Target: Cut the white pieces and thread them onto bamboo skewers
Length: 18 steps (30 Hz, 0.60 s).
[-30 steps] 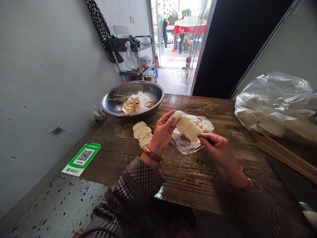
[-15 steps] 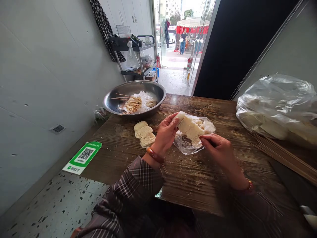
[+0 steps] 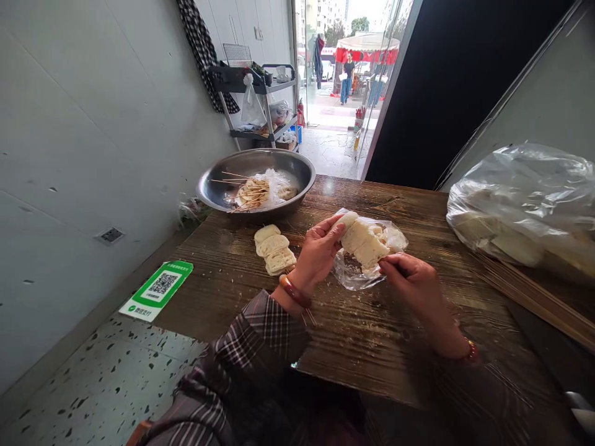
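Observation:
My left hand (image 3: 320,251) grips the upper left end of a row of pale bread slices (image 3: 365,243), thumb on top. At the row's lower right end my right hand (image 3: 409,272) pinches its edge; whether a skewer is between the fingers is too small to tell. Behind and under the slices lies a clear plastic bag (image 3: 395,236) with pale pieces in it. Left of my left hand, several more slices (image 3: 274,251) rest on the wooden table (image 3: 232,248). Thin sticks show beside my left wrist.
A steel bowl (image 3: 209,193) with skewered food stands at the table's back left. On the right are a large plastic bag (image 3: 520,204) and a bundle of skewers (image 3: 534,297). A green QR card (image 3: 158,290) sits at the left edge. A person (image 3: 346,77) is outside.
The view has shifted slightly. My left hand and the held slices have moved a little to the right, closer to my right hand. Both hands keep their hold.

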Each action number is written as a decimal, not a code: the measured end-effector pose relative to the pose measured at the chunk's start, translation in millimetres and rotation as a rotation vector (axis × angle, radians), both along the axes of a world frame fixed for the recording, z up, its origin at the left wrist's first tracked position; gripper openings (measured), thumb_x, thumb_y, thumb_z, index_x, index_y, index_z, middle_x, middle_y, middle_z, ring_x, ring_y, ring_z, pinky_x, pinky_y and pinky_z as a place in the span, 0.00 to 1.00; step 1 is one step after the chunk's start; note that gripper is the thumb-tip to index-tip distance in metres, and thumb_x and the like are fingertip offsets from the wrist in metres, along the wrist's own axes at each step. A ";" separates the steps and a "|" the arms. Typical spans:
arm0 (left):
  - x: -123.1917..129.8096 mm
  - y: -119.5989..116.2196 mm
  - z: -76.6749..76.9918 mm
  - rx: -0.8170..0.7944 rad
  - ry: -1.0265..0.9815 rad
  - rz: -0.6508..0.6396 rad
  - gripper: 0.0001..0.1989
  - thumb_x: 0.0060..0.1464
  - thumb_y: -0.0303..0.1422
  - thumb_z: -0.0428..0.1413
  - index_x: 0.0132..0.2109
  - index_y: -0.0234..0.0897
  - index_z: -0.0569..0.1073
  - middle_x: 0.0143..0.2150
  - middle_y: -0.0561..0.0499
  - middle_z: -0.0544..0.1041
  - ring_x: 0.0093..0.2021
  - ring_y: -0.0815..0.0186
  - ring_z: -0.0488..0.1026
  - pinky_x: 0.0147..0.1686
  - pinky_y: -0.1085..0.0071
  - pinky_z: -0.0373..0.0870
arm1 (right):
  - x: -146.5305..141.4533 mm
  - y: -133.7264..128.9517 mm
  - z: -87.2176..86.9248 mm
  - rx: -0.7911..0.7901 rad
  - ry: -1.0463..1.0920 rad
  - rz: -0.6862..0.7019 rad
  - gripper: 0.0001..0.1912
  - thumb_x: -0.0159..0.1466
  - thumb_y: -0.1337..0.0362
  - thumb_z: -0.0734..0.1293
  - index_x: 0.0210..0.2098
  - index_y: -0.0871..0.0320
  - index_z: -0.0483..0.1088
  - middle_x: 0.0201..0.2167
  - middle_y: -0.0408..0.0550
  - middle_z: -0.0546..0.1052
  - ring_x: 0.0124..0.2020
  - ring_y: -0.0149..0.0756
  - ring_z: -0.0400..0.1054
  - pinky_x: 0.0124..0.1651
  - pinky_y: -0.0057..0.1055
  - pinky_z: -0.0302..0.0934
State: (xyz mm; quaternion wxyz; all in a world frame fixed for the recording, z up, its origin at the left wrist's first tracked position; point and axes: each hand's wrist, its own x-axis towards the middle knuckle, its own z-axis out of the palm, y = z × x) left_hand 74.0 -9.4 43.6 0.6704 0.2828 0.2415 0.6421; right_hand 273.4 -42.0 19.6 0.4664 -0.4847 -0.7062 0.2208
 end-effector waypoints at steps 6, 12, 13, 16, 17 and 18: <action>3.0 -1.3 -0.9 -0.016 0.009 -0.016 0.18 0.42 0.32 0.73 0.43 0.34 0.83 0.42 0.47 0.84 0.39 0.68 0.77 0.42 0.72 0.70 | 0.4 1.0 -1.4 -0.102 0.032 -0.017 0.11 0.62 0.57 0.69 0.27 0.56 0.77 0.22 0.43 0.77 0.23 0.34 0.69 0.31 0.32 0.62; -3.8 2.2 0.4 -0.015 0.035 -0.010 0.17 0.43 0.32 0.72 0.43 0.35 0.83 0.43 0.47 0.84 0.40 0.68 0.78 0.44 0.71 0.71 | 2.6 3.4 -4.0 -0.149 0.056 0.000 0.11 0.61 0.56 0.71 0.33 0.56 0.80 0.26 0.46 0.81 0.26 0.37 0.72 0.33 0.34 0.65; -5.8 3.1 0.6 -0.012 0.039 0.001 0.17 0.43 0.32 0.72 0.43 0.35 0.83 0.43 0.47 0.84 0.40 0.68 0.78 0.44 0.72 0.72 | 3.0 3.6 -4.2 -0.159 0.052 0.007 0.11 0.61 0.55 0.71 0.35 0.56 0.81 0.28 0.47 0.81 0.27 0.37 0.73 0.34 0.34 0.66; -10.1 5.8 0.6 -0.007 0.039 0.037 0.17 0.43 0.32 0.72 0.43 0.35 0.83 0.42 0.47 0.84 0.40 0.68 0.78 0.44 0.72 0.73 | 3.5 3.8 -4.7 -0.156 0.052 0.031 0.11 0.62 0.56 0.71 0.38 0.55 0.82 0.32 0.48 0.83 0.31 0.39 0.76 0.38 0.36 0.68; -10.7 6.4 0.3 -0.007 0.039 0.043 0.17 0.43 0.33 0.72 0.42 0.35 0.83 0.42 0.47 0.84 0.40 0.68 0.78 0.44 0.73 0.73 | 3.3 3.7 -4.9 -0.135 0.060 0.033 0.10 0.62 0.57 0.70 0.38 0.55 0.82 0.34 0.48 0.84 0.33 0.40 0.76 0.39 0.36 0.69; -10.7 6.8 -0.2 -0.006 0.040 0.046 0.17 0.42 0.33 0.72 0.42 0.35 0.83 0.42 0.47 0.84 0.40 0.68 0.78 0.44 0.73 0.73 | 2.8 3.5 -5.0 -0.108 0.069 0.032 0.10 0.63 0.58 0.70 0.37 0.54 0.82 0.35 0.48 0.84 0.34 0.40 0.77 0.40 0.36 0.69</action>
